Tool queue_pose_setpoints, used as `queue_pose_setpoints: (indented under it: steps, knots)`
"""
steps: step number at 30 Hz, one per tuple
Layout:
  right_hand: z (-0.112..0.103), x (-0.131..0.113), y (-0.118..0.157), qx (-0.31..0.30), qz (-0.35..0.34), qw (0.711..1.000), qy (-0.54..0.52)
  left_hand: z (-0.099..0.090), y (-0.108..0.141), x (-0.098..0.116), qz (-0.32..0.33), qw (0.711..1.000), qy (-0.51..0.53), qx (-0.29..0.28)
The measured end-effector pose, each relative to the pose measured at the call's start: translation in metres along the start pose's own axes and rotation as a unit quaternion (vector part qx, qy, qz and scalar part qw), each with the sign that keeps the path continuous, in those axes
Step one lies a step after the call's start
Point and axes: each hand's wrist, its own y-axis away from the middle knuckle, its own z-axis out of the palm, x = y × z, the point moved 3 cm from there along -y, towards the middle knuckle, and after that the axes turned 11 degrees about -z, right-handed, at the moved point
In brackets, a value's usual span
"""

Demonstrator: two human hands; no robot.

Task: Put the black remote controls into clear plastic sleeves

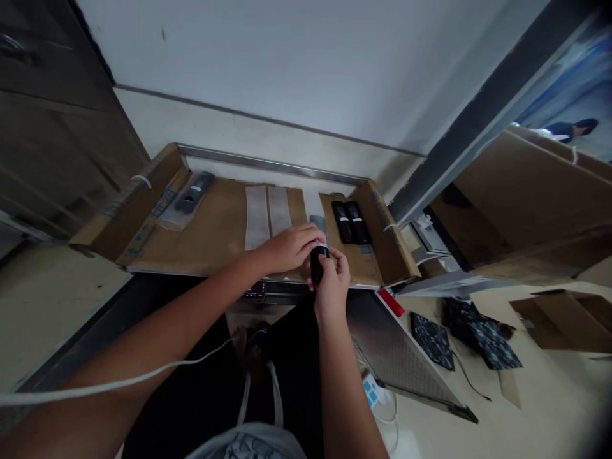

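My right hand (pixel 333 287) is wrapped round a black, rounded handheld device (pixel 317 268), held upright over the front edge of the cardboard-lined tray (pixel 215 242). My left hand (pixel 292 248) pinches at its top end, by a white label band; what its fingertips grip there is partly hidden. Just behind the hands shows a greyish translucent piece (pixel 317 222). To the right, two similar black devices (pixel 350 222) with white bands lie side by side. Two flat whitish plastic sleeves (pixel 258 213) rest left of my hands. Farther left, another dark device (pixel 192 193) lies in a clear bag.
Cardboard side walls (pixel 389 236) edge the tray, with a pale wall behind. At right stands a large cardboard box (pixel 540 197). On the floor are dark patterned bags (pixel 433 341) and an open carton (pixel 568 319). A white cable (pixel 143 376) crosses my left forearm.
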Motion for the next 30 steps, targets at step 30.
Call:
queue_pose_setpoints:
  steps: [30]
  knots:
    - [-0.028,0.002,-0.011,-0.003,-0.015,0.982,-0.189,0.022,-0.021,-0.01,-0.14,0.962,0.219,-0.085]
